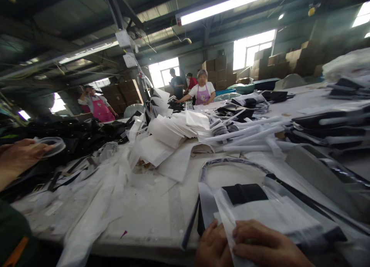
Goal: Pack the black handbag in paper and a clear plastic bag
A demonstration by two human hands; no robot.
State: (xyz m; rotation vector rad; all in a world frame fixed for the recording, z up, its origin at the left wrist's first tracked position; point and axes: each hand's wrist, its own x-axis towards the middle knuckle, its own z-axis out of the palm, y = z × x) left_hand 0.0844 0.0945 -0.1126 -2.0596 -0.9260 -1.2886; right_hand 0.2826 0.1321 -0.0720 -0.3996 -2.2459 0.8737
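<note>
While a white strip (pixel 226 207) is pinched by the right grip (pixel 264 240), black bag (pixel 245 193) just beyond, the hold of the left grip (pixel 213 242) can't be told

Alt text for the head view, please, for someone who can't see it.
The wearer's right hand holds a whitish strip, the left hand beside it, at a dark bag partly covered in white sheeting on a cluttered table. Another person's hand, at picture left, holds a clear ring; white sheets lie piled beyond.

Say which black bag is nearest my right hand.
The bag with the arched handle, just beyond your right hand; the others lie piled farther away.
</note>
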